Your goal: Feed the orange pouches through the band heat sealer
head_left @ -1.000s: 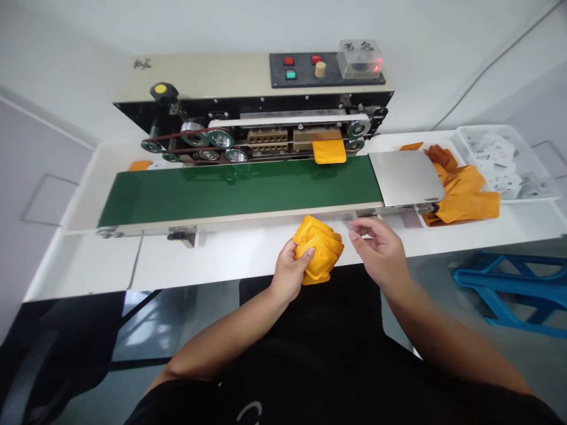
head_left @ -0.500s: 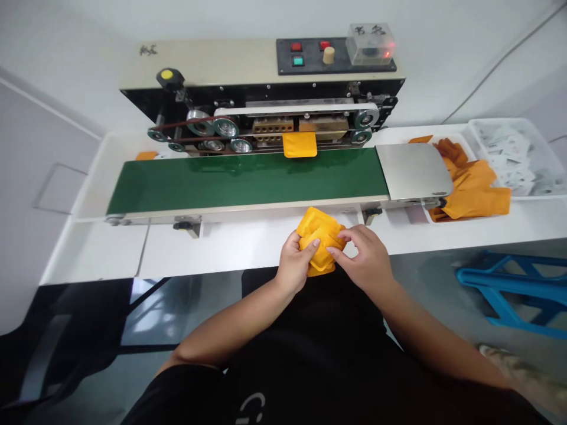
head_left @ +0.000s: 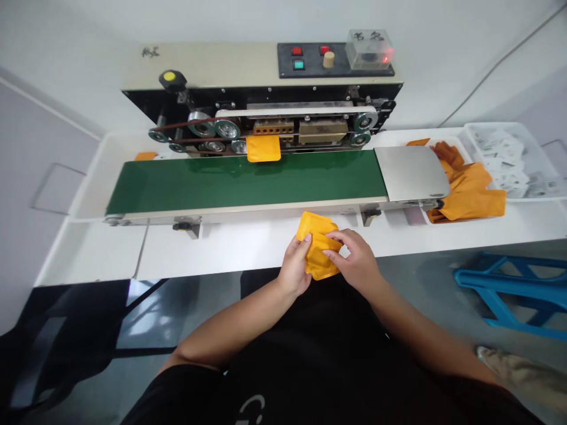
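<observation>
White workbench point(head_left: 221, 251) edge: stack of flat orange sachets point(head_left: 319, 260) clamped between left hand point(head_left: 293, 267) and right hand point(head_left: 355, 262), held over bench; sachet count hidden by fingers, cannot be told. Green conveyor belt point(head_left: 243, 183) seen beyond.

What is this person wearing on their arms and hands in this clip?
The left hand and right hand are bare, without gloves, as are the forearms. Short black sleeves belong to a black top with a curved white marking on its front.
</observation>
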Motion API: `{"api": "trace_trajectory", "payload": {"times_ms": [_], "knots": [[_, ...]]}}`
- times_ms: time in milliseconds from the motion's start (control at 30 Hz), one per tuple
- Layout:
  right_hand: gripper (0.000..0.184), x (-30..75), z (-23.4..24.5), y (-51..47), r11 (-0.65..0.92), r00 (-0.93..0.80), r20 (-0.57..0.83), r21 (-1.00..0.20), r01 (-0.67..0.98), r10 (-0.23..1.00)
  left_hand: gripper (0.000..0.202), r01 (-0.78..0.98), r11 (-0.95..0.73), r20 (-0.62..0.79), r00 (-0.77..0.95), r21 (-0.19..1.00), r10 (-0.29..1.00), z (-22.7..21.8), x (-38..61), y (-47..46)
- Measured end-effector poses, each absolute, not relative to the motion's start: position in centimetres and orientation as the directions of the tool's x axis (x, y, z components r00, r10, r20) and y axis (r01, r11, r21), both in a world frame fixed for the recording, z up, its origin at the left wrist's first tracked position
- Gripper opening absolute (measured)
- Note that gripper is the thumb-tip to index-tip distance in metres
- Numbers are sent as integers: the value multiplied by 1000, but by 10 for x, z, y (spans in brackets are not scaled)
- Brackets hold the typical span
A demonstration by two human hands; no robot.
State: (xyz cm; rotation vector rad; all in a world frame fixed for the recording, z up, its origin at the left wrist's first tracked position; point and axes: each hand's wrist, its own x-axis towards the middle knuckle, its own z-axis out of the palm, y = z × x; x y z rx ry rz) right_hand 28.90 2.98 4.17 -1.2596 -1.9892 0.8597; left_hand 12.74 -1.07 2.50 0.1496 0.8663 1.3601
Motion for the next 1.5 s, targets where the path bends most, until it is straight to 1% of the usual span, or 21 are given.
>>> {"api": "trace_trajectory", "payload": {"times_ms": [100,200,300,367,433,500,633,700,767,867,933,1000,1067,1267,1367,1500], "knots": [[22,292,40,33,238,-361,74,-869,434,929,56,-797,292,-487,-3,528,873,24,125,-8],[26,294,35,36,81,-331,-41,-935,346,943,55,-790,312,-517,-8,528,856,20,122,-7],[29,294,30,36,-81,-267,-137,-975,208,954,55,-747,325,-523,-35,580,852,16,116,-5],[29,294,30,36,-137,-214,-158,-985,109,964,56,-667,361,-505,-27,652,862,13,106,-2],[26,294,34,37,-146,-142,-151,-988,47,978,57,-560,407,-484,12,722,875,10,93,2],[24,297,40,40,-122,-57,-122,-992,16,991,60,-478,440,-476,51,760,878,9,80,5],[24,307,60,58,-19,84,-22,-999,-33,996,61,-395,495,-480,144,774,865,12,65,5],[30,316,72,75,-13,136,-20,-999,-48,991,59,-372,519,-489,181,769,853,15,65,1],[37,326,83,101,-21,169,-33,-997,-74,985,57,-380,533,-501,188,756,844,19,68,-4],[42,340,97,150,-40,200,-67,-990,-132,978,56,-446,538,-520,175,716,836,25,75,-11],[39,345,103,184,-105,199,-134,-983,-149,971,56,-484,535,-525,170,692,834,29,79,-15],[30,347,108,215,-170,186,-195,-975,-144,963,56,-505,525,-520,166,685,838,32,83,-16],[26,346,111,238,-196,175,-218,-971,-136,960,56,-516,515,-516,156,684,842,33,86,-16],[49,340,105,270,-93,224,-124,-985,-144,967,54,-525,490,-519,105,696,849,30,87,-15],[53,338,98,278,-81,229,-115,-985,-155,967,54,-520,488,-516,101,701,850,30,86,-15],[53,335,91,283,-98,221,-129,-984,-146,967,53,-512,488,-515,102,707,851,32,86,-14]]}}
